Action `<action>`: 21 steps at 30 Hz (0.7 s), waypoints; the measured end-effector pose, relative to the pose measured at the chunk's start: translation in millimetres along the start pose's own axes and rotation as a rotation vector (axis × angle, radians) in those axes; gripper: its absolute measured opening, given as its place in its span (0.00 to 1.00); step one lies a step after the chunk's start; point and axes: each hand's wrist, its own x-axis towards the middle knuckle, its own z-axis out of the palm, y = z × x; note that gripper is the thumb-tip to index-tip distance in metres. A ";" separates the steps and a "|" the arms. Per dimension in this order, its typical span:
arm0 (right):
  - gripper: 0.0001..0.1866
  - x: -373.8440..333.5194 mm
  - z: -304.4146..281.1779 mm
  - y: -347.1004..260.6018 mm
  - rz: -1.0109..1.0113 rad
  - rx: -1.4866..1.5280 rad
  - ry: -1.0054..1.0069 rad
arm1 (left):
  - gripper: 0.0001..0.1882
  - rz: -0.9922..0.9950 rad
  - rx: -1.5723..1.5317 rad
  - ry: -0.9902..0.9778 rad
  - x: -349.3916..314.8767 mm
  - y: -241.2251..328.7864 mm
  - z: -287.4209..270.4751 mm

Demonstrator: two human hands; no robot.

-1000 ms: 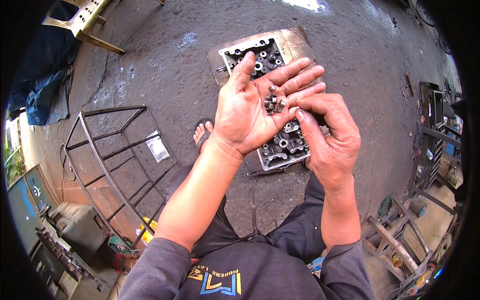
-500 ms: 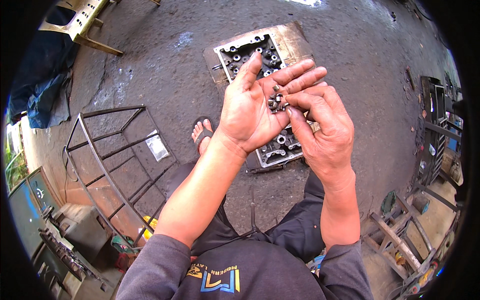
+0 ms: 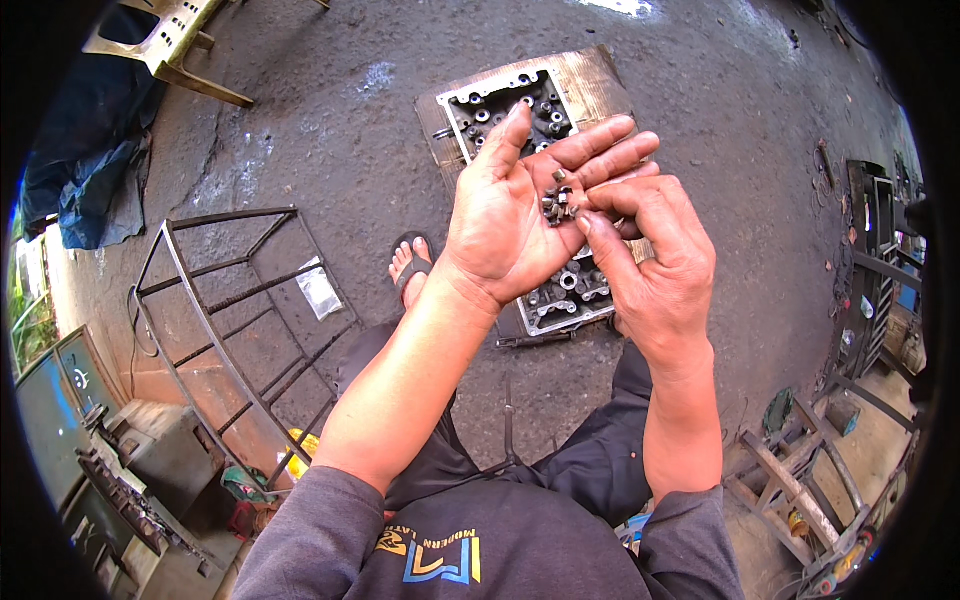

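Observation:
My left hand (image 3: 500, 225) is held palm up with its fingers stretched out. In its palm lies a small heap of metal valve collets (image 3: 557, 204), dark and silvery, with one piece a little apart towards the fingers. My right hand (image 3: 655, 245) reaches in from the right, thumb and forefinger pinched together at the edge of the heap; what sits between the tips is too small to make out. Below both hands is an engine cylinder head (image 3: 558, 318) with valve stems and bolt holes. My hands and left wrist hide its middle.
The cylinder head rests on cardboard (image 3: 598, 85) on a dark, rough floor (image 3: 330, 130). A welded metal frame (image 3: 215, 315) stands at left, beside a small clear plastic packet (image 3: 319, 293). A plastic chair (image 3: 175, 45) is at far left, and metal racks (image 3: 795, 485) stand at right.
My right thumb and forefinger have shifted slightly right and stay pinched by the heap. The collets have moved a little in my left palm. The whole view has shifted slightly.

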 end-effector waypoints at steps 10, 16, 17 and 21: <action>0.10 0.0 -3.4 5.5 -0.050 -0.051 0.047 | 0.46 0.003 -0.007 -0.016 1.0 3.3 0.0; 0.11 -1.5 -6.1 1.0 0.003 -0.010 0.050 | 0.47 0.005 -0.016 -0.017 1.1 4.0 0.6; 0.11 -1.8 -7.0 0.5 -0.004 -0.028 0.045 | 0.47 0.009 -0.005 -0.015 1.5 4.7 0.6; 0.11 -2.9 -6.2 0.0 -0.054 -0.186 0.014 | 0.47 0.022 0.033 -0.010 2.1 3.6 0.9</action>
